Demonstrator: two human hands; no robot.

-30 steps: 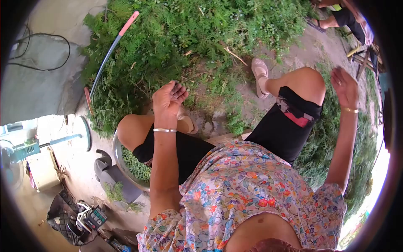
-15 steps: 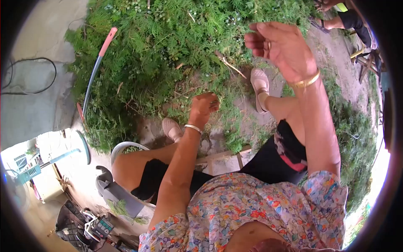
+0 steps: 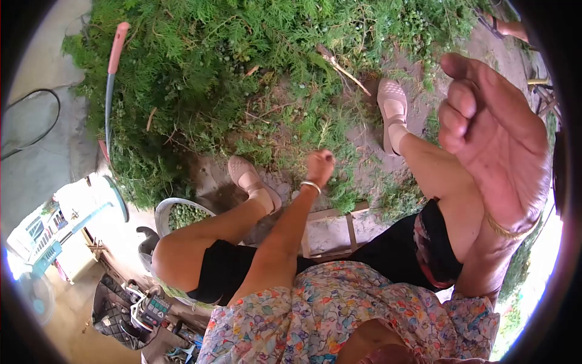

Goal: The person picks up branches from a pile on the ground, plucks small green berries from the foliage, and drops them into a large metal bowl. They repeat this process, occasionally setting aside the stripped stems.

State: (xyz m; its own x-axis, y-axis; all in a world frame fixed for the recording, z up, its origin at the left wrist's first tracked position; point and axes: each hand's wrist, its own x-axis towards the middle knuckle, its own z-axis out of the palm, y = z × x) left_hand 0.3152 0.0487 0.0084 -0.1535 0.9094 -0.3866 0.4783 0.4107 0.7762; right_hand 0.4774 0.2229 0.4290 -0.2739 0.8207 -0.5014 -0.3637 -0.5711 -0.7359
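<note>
My left hand [image 3: 321,167], a pale bracelet at its wrist, is curled closed over the littered ground between my shoes; whatever its fingers may hold is hidden. Close to the camera on the right, my right hand [image 3: 494,133] is raised with its palm showing. Its fingers are loosely bent and apart, with nothing visible in them. Beyond both hands spreads a heap of cut green conifer branches [image 3: 200,67] bearing small round cones. By my left knee stands a whitish bucket [image 3: 160,213] holding green cones [image 3: 187,216].
A curved blade tool with a pink handle [image 3: 118,47] leans at the heap's left. A bare stick [image 3: 342,68] lies ahead of my right shoe [image 3: 393,112]. A wooden frame [image 3: 351,230] is between my legs. Another person's foot [image 3: 494,27] shows at upper right. A quilted bag [image 3: 115,312] sits lower left.
My right hand has moved right and down, nearer to the camera. My left hand has shifted slightly right and lower. The view has shifted, and more of the bucket's cones shows.
</note>
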